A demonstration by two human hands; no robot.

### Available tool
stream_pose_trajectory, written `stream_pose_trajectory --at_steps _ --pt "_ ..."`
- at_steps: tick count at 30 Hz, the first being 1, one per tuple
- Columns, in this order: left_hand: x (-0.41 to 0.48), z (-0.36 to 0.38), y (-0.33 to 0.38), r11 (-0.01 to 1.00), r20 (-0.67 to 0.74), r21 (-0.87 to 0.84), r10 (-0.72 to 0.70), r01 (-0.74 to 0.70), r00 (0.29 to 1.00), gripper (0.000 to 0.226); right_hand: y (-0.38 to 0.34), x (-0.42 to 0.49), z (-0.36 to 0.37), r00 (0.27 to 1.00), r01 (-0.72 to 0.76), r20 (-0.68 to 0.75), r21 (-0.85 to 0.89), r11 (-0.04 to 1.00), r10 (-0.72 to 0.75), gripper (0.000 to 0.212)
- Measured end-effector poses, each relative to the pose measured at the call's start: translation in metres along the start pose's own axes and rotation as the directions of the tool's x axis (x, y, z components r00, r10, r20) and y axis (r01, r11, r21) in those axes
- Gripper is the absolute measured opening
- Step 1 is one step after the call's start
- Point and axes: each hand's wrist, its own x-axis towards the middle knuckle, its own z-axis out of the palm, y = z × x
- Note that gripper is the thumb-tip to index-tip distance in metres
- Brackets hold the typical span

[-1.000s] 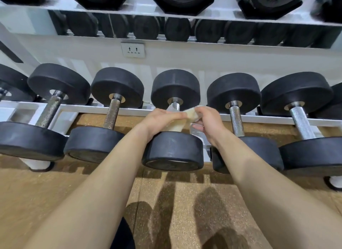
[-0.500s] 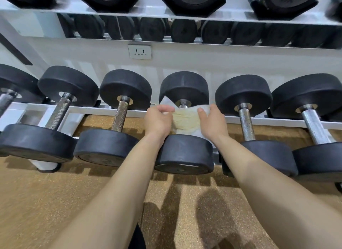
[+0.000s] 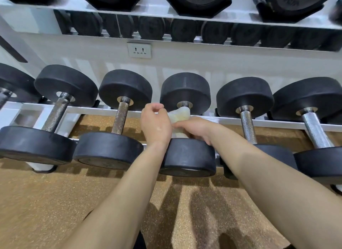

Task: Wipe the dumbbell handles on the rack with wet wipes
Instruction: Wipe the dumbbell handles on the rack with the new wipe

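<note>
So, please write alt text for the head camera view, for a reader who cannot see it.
A person's right hand grips a pale yellowish wet wipe wrapped round the handle of a black round-headed dumbbell on a white rack; the left hand, fingers curled, sits at the wipe's left edge. More black dumbbells lie beside it.

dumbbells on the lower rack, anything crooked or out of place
Nothing stands out: the dumbbells lie in an even row across the rack rails, and the wet wipe is wrapped round the middle handle, gripped by the right hand.
</note>
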Motion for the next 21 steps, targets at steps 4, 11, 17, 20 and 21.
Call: stream_pose_trajectory --at_steps 4,11,17,20,21 --pt "0.002 0.002 -0.002 0.999 -0.011 0.030 0.046 -0.045 0.999 0.010 -0.001 0.031 0.004 0.999 -0.040 0.018 0.348 0.937 0.036 0.036" --pt "0.002 0.003 -0.003 0.997 0.006 0.050 0.062 -0.062 0.998 0.009 -0.004 0.066 0.002 0.999 0.037 0.009 0.610 0.792 -0.054 0.037" --pt "0.000 0.002 0.002 0.994 0.023 0.085 0.068 -0.070 0.997 0.009 0.007 0.062 0.000 0.993 -0.026 0.110 0.482 0.876 -0.032 0.038" --pt "-0.002 0.001 0.005 0.988 0.023 0.130 0.085 -0.087 0.996 0.011 0.016 0.053 -0.001 0.988 -0.059 0.153 0.275 0.960 0.017 0.031" --pt "-0.002 0.002 0.006 0.983 0.026 0.152 0.098 -0.101 0.995 0.012 0.023 0.054 -0.002 0.990 -0.038 0.142 0.149 0.988 0.017 0.034"
